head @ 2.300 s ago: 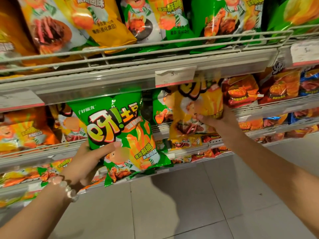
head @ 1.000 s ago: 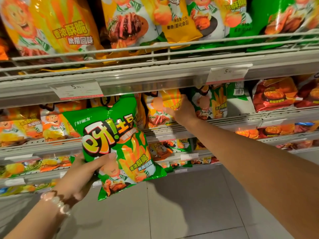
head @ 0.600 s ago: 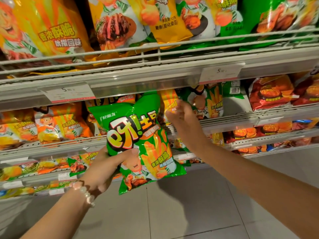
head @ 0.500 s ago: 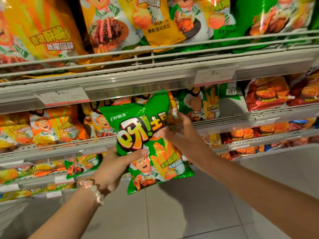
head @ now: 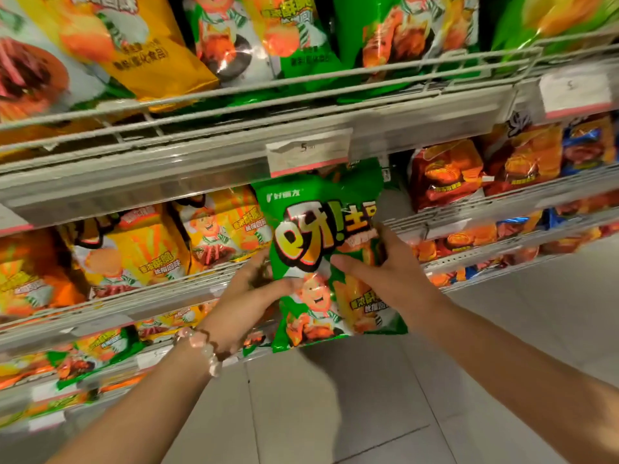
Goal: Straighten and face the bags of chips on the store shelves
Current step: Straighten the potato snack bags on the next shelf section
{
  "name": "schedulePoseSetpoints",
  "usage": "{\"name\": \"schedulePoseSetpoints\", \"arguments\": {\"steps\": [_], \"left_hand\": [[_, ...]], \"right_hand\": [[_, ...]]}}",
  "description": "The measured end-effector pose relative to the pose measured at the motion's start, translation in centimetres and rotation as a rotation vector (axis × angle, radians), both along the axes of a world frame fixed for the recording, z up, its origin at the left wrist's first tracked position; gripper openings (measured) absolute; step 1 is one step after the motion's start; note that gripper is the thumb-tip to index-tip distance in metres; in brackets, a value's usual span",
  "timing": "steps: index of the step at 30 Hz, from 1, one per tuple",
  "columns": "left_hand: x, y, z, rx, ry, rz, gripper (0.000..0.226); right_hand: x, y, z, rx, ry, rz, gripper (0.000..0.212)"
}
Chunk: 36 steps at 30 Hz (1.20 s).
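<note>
A green chip bag point(head: 311, 239) with big yellow lettering hangs upright in front of the middle wire shelf point(head: 469, 209), its top just under a price tag point(head: 308, 154). My left hand point(head: 248, 303) grips its lower left edge, thumb across the front. My right hand point(head: 385, 276) grips its right side, thumb on the front and fingers behind. Yellow chip bags point(head: 221, 226) stand on the shelf to the left of it. Behind the green bag the shelf slot is hidden.
Red and orange bags point(head: 449, 175) fill the shelf to the right. The upper shelf point(head: 234, 105) carries large yellow and green bags behind a wire rail. Lower shelves point(head: 83, 360) hold small bags. Grey floor tiles point(head: 368, 413) lie below.
My right hand left the shelf bags and took hold of the green bag's right side. Both hands carried the bag right and up toward the slot under the price tag.
</note>
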State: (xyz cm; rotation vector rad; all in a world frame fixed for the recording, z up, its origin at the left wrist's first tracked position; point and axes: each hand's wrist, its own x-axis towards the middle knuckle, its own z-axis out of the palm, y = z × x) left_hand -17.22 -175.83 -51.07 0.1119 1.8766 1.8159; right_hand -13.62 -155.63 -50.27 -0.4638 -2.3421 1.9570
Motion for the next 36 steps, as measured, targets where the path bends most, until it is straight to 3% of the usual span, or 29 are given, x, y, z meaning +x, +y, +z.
{"name": "schedulePoseSetpoints", "arguments": {"steps": [2, 4, 5, 6, 8, 11, 15, 21, 27, 33, 36], "left_hand": [[-0.6, 0.5, 0.3, -0.178, 0.326, 0.041, 0.058], [-1.6, 0.8, 0.1, -0.606, 0.817, 0.077, 0.072], [-2.1, 1.0, -0.2, -0.833, 0.974, 0.066, 0.086], [-2.7, 1.2, -0.5, -1.037, 1.017, 0.021, 0.106], [-4.0, 1.7, -1.2, -1.351, 0.93, -0.108, 0.138], [-5.5, 1.7, -2.8, -1.577, 0.813, -0.155, 0.145], [-6.3, 1.2, -3.9, -1.664, 0.805, -0.164, 0.136], [-6.7, 0.9, -5.4, -1.688, 0.848, -0.215, 0.109], [-7.1, 0.6, -6.1, -1.713, 0.9, -0.244, 0.105], [-7.1, 0.9, -6.2, -1.74, 0.925, -0.258, 0.103], [-6.9, 0.9, -6.2, -1.779, 0.934, -0.243, 0.108]], "right_hand": [[-0.5, 2.5, 0.5, 0.014, 0.009, -0.043, 0.045], [-1.2, 5.0, 1.0, 0.012, 0.009, -0.071, 0.046], [-1.7, 6.2, 1.1, 0.013, 0.007, -0.094, 0.048], [-2.2, 7.2, 1.3, 0.016, 0.011, -0.121, 0.049], [-3.4, 9.1, 1.7, 0.023, 0.04, -0.162, 0.046], [-5.4, 11.1, 1.9, 0.04, 0.088, -0.175, 0.041], [-7.4, 12.4, 1.9, 0.082, 0.165, -0.168, 0.055], [-8.9, 13.1, 1.7, 0.166, 0.331, -0.181, 0.043], [-9.5, 11.7, 0.6, 0.239, 0.396, -0.214, 0.036], [-9.9, 11.4, 0.2, 0.162, 0.363, -0.225, 0.014], [-10.2, 11.9, -0.1, 0.225, 0.439, -0.24, 0.016]]}}
